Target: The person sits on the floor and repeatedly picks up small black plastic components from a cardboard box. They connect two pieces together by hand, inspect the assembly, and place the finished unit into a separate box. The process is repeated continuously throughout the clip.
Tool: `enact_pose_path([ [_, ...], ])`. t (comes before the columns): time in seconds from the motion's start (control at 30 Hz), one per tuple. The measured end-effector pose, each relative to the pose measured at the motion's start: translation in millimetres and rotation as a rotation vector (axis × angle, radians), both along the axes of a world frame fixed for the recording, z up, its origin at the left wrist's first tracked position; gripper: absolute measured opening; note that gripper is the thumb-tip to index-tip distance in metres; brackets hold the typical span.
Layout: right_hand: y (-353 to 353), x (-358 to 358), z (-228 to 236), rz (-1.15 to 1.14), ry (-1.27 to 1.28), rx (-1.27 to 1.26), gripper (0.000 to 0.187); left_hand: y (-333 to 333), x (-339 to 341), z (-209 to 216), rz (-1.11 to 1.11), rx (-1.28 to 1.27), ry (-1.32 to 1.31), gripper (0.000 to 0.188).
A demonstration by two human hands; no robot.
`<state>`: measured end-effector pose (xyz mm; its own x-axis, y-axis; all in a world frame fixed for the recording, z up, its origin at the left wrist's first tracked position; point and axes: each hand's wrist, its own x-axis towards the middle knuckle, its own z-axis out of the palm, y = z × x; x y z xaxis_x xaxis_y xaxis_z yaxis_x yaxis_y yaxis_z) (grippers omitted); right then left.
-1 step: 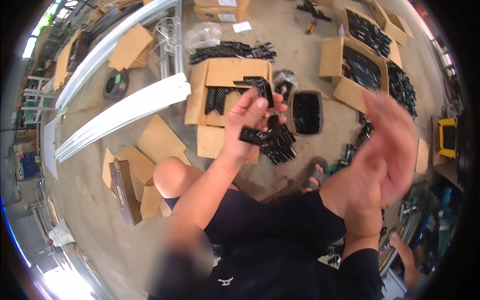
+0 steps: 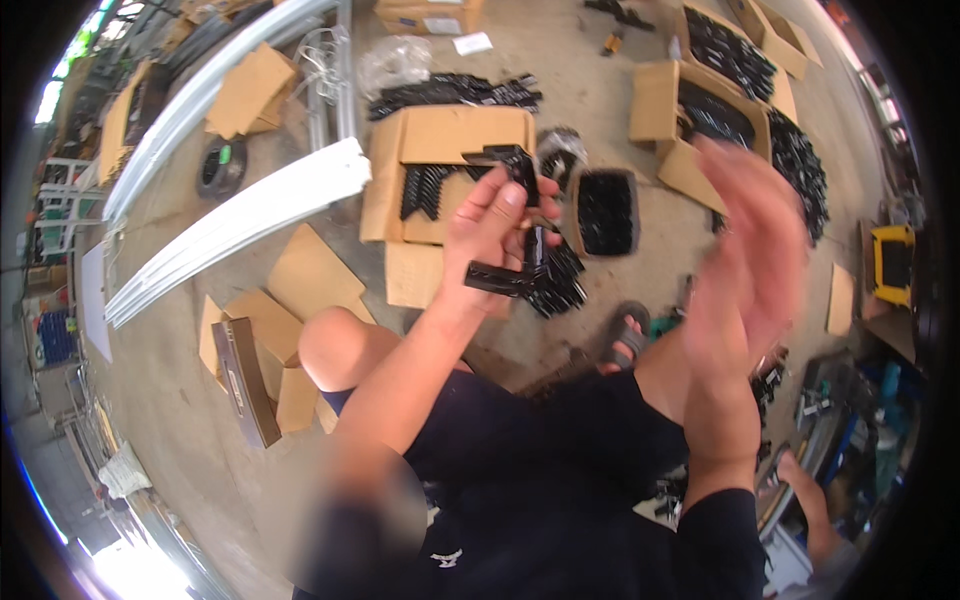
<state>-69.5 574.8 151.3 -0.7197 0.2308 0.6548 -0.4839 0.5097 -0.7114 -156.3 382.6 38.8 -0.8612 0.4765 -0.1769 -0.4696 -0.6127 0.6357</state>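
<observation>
My left hand (image 2: 482, 225) is closed around black angled metal brackets (image 2: 518, 172), raised over an open cardboard box. One bracket arm (image 2: 500, 280) sticks out below the palm, across the wrist. My right hand (image 2: 755, 250) is lifted at the right, close to the camera and blurred. Its fingers look stretched out, and nothing shows in them. The cardboard box (image 2: 382, 190) beneath my left hand contains rows of black brackets (image 2: 425, 190). More black pieces (image 2: 555, 285) lie in a pile on the floor, partly hidden by my left hand.
A bin of black parts (image 2: 607, 212) stands right of the box. Farther right is another open carton (image 2: 655, 105) with black parts. Long white metal profiles (image 2: 240, 235) and flattened cardboard (image 2: 315, 270) lie at the left. Another person's leg (image 2: 810, 505) shows at lower right.
My right hand has shifted a little left, still blurred. The lower bracket in my left hand has turned slightly. The whole view has moved a little.
</observation>
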Motion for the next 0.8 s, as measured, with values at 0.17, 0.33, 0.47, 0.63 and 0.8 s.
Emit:
enact_pose_path([
  [0.17, -26, 0, -64, 0.249, -0.409, -0.665, 0.025, -3, 10, -28, -0.022, -0.13, -0.287, 0.031],
  [0.33, -26, 59, 46, 0.174, -0.188, -0.055, 0.009, -4, -17, -33, 0.061, -0.038, -0.15, 0.028],
  [0.47, -14, 69, 108, 0.642, -0.252, -0.065, 0.012, -13, -23, -29, 0.086, -0.039, -0.12, 0.027],
  [0.63, -21, 41, 123, 1.176, -0.331, -0.479, 0.023, -7, -9, -23, 0.027, -0.095, -0.112, 0.031],
  [0.8, -49, 63, 113, 1.194, -0.165, -0.965, 0.03, -11, -8, -21, -0.007, -0.076, -0.127, 0.031],
])
